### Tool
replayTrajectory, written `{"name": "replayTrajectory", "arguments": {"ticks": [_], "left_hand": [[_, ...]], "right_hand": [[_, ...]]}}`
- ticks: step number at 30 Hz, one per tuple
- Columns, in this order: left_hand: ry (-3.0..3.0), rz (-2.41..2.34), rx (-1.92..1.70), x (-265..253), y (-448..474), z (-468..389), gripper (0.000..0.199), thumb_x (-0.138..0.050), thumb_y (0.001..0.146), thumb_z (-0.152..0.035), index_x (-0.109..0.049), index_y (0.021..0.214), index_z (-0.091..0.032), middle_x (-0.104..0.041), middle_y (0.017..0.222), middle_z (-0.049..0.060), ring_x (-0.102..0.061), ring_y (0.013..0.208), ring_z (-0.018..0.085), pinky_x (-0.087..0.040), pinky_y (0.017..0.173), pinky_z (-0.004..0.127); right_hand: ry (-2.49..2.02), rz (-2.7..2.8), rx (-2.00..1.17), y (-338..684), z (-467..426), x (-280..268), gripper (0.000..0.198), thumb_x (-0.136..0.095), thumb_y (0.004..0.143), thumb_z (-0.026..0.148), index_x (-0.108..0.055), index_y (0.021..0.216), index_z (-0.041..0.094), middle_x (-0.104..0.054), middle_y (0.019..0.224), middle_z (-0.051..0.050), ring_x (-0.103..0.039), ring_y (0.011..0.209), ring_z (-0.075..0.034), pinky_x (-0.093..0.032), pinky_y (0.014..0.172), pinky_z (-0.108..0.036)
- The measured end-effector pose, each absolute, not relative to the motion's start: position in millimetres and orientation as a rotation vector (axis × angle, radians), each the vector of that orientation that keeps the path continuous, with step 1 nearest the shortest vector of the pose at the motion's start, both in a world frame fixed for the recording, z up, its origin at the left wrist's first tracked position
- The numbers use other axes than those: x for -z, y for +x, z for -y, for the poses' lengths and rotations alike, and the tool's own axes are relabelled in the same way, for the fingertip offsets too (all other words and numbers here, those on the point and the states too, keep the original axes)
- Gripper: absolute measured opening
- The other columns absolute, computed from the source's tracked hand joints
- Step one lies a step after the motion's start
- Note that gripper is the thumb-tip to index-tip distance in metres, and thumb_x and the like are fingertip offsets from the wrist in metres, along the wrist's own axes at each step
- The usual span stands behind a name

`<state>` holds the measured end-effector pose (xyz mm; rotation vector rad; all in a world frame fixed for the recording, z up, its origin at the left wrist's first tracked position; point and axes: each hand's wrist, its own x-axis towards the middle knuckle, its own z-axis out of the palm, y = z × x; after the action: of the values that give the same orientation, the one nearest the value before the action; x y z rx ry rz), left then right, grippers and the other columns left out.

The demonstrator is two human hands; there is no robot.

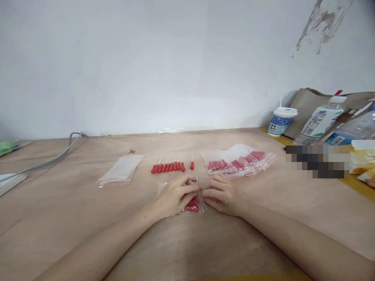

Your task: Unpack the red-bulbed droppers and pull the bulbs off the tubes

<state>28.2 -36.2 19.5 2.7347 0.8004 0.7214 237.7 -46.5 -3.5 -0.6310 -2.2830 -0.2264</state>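
A clear zip-lock bag [202,207] lies flat before me, its zip edge facing right. Inside it are several glass droppers with red rubber bulbs [191,208]. My left hand [178,196] rests over the bag, fingers bent and pressing on it, hiding most of its middle. At the zip edge, my right hand [222,195] has its fingers closed together on the bag's rim. Beyond my hands is a row of loose red-bulbed droppers [168,168], with a single dropper [192,165] a little to their right.
Flat bags [121,170] are stacked at left. Filled bags of droppers [240,162] overlap at right. Farther right stand a blue paper cup [280,124], a plastic bottle [319,119] and a grey bag [303,103]. A grey cable [55,158] crosses the left side.
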Motion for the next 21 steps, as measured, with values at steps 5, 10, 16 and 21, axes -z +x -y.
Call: {"name": "replayTrajectory", "arguments": {"ticks": [5, 10, 16, 21], "left_hand": [[2.733, -0.750, -0.863, -11.2, 26.9, 35.5, 0.024, -0.043, 0.085, -0.015, -0.063, 0.098, -0.022, -0.055, 0.107, 0.006, -0.057, 0.082, 0.012, -0.047, 0.075, 0.026], [2.805, -0.684, -0.941, -6.9, 25.9, 34.2, 0.019, -0.046, 0.085, -0.015, -0.063, 0.091, -0.020, -0.058, 0.103, 0.004, -0.059, 0.082, 0.011, -0.046, 0.072, 0.022], [2.909, -0.717, -0.800, -15.5, 27.7, 36.3, 0.017, -0.044, 0.086, -0.015, -0.060, 0.088, -0.019, -0.058, 0.104, 0.004, -0.059, 0.086, 0.013, -0.046, 0.072, 0.023], [3.109, -0.637, -0.655, -22.7, 28.6, 36.2, 0.016, -0.043, 0.088, -0.020, -0.059, 0.088, -0.018, -0.059, 0.097, 0.003, -0.057, 0.078, 0.012, -0.045, 0.066, 0.022]], "right_hand": [[-0.554, 2.294, 0.297, 235.4, 47.7, 2.7, 0.011, -0.051, 0.080, 0.015, -0.058, 0.072, 0.019, -0.050, 0.064, -0.001, -0.040, 0.067, -0.014, -0.033, 0.063, -0.028], [-0.538, 2.276, 0.321, 234.7, 47.6, 3.5, 0.014, -0.050, 0.080, 0.015, -0.056, 0.067, 0.018, -0.049, 0.062, -0.001, -0.039, 0.066, -0.013, -0.032, 0.062, -0.027], [-0.534, 2.351, 0.311, 234.1, 48.9, -1.3, 0.012, -0.049, 0.081, 0.015, -0.058, 0.074, 0.020, -0.055, 0.069, -0.001, -0.042, 0.070, -0.013, -0.031, 0.065, -0.028], [-0.485, 2.355, 0.338, 231.3, 46.4, -0.8, 0.015, -0.047, 0.082, 0.012, -0.060, 0.078, 0.020, -0.058, 0.070, 0.000, -0.044, 0.072, -0.013, -0.030, 0.067, -0.029]]}}
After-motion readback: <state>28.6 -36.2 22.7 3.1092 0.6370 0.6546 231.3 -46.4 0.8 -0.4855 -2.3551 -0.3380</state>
